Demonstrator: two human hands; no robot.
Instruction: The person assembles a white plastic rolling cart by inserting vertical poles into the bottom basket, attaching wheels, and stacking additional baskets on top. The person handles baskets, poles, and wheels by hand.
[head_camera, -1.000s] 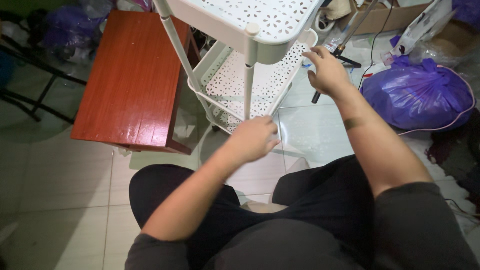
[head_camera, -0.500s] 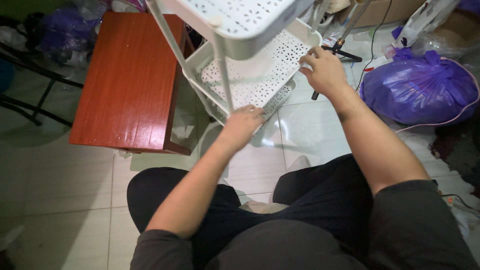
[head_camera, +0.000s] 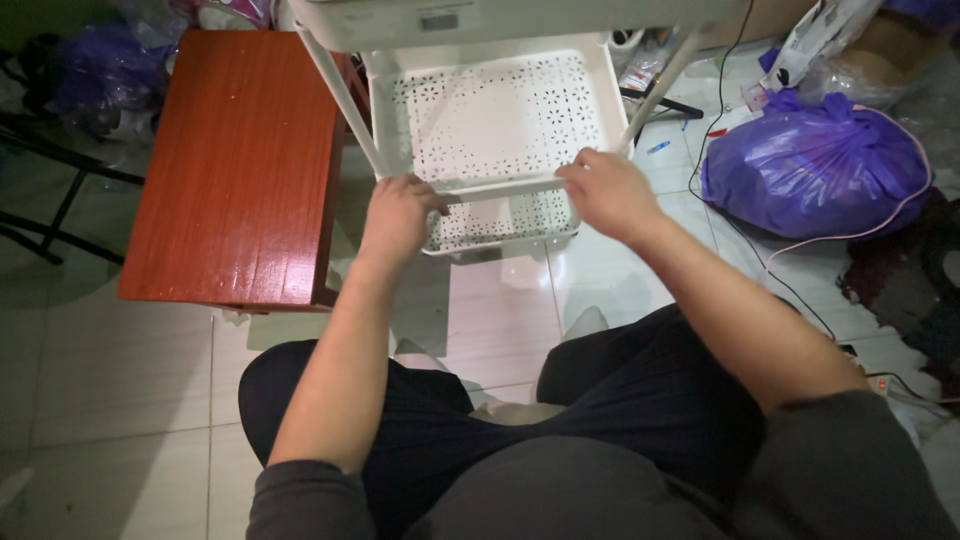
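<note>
Seated person, white tiered rack (head_camera: 500, 120) standing on the tiled floor (head_camera: 120, 370) right in front of the knees. Left hand (head_camera: 395, 215) curled around the near rim of the rack's middle shelf; right hand (head_camera: 605, 195) gripping the same rim further along, fingers folded over it. Step in hand looks like squaring or seating that shelf on its posts. Next move likely calls for even pressure from both sides. Red wooden tabletop (head_camera: 240, 160) left of the rack; purple bag (head_camera: 815, 170) to its right.

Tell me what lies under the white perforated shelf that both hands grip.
Under the white perforated shelf, held by left hand and right hand, a second perforated tier shows, then pale floor tiles. The rest stays covered.
</note>
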